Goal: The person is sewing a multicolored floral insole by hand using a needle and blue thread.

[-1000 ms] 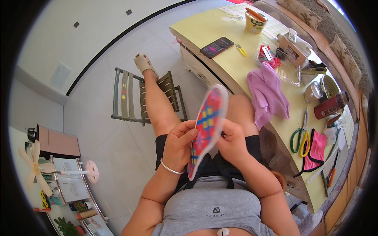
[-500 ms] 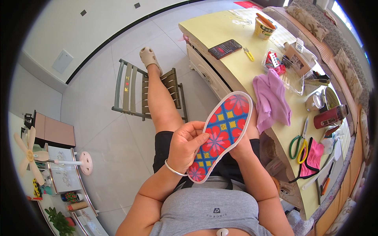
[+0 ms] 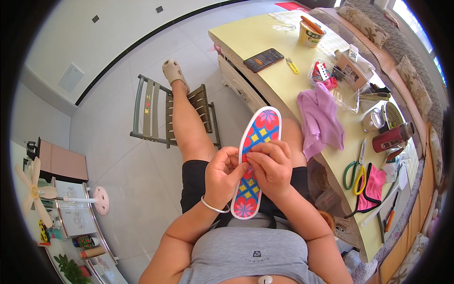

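An embroidered insole (image 3: 256, 137), with red flowers, blue lattice, yellow squares and a white rim, is held upright above my lap. My left hand (image 3: 224, 174) grips its left edge, the thumb on the patterned face. My right hand (image 3: 271, 169) lies across the middle of that face, thumb and fingers pinched together close to the left thumb. Whatever is between those right fingertips is too small to make out. Part of the pattern's middle is hidden under the hands.
At right, the yellow-covered table holds a purple cloth (image 3: 320, 120), scissors (image 3: 358, 173), a dark red flask (image 3: 393, 137), a phone (image 3: 264, 60), a yellow cutter (image 3: 292, 66) and a plastic tray (image 3: 347, 102). My leg rests on a folding chair (image 3: 191, 111). A fan (image 3: 35, 191) stands left.
My right hand has come from behind the insole to its front and pinches at the middle. The insole has turned more upright and shifted left. The left hand still holds its edge.
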The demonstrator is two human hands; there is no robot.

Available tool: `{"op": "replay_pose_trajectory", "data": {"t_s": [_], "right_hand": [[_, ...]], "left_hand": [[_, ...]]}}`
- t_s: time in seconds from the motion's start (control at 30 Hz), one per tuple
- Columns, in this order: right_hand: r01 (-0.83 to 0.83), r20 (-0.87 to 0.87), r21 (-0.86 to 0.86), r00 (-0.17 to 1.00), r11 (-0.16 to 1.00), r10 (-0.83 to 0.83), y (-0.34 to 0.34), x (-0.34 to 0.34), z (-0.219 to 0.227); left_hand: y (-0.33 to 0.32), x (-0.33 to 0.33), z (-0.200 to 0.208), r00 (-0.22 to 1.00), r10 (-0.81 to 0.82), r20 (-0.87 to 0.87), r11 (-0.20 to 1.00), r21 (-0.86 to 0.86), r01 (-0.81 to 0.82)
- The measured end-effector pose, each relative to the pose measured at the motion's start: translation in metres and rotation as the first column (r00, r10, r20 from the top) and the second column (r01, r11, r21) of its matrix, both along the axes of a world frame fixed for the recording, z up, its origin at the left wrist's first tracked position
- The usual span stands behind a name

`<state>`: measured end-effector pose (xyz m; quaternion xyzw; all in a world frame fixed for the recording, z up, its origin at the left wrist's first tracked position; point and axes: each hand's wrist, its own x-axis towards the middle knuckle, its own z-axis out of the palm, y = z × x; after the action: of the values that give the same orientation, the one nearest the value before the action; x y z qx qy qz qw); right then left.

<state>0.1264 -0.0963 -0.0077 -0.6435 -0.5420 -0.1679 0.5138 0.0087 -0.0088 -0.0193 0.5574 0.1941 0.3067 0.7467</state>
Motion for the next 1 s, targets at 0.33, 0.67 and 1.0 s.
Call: {"op": "replay_pose_trajectory", "data": {"t_s": [0.33, 0.67, 1.0], "right_hand": [[0.301, -0.668, 0.733, 0.485, 0.610, 0.564, -0.088, 0.112, 0.050], [0.071, -0.524, 0.076, 0.852, 0.995, -0.021, -0.026, 0.019, 0.021], [-0.053, -0.131, -0.129, 0.991, 0.990, 0.036, -0.007, -0.004, 0.017]], "left_hand": [[0.051, -0.010, -0.004, 0.894, 0.435, -0.105, 0.832, 0.425, -0.355], [0.014, -0.003, 0.012, 0.985, 0.166, -0.036, 0.982, 0.092, -0.162], [0.009, -0.008, 0.025, 0.993, 0.115, -0.008, 0.991, 0.075, -0.114]]}}
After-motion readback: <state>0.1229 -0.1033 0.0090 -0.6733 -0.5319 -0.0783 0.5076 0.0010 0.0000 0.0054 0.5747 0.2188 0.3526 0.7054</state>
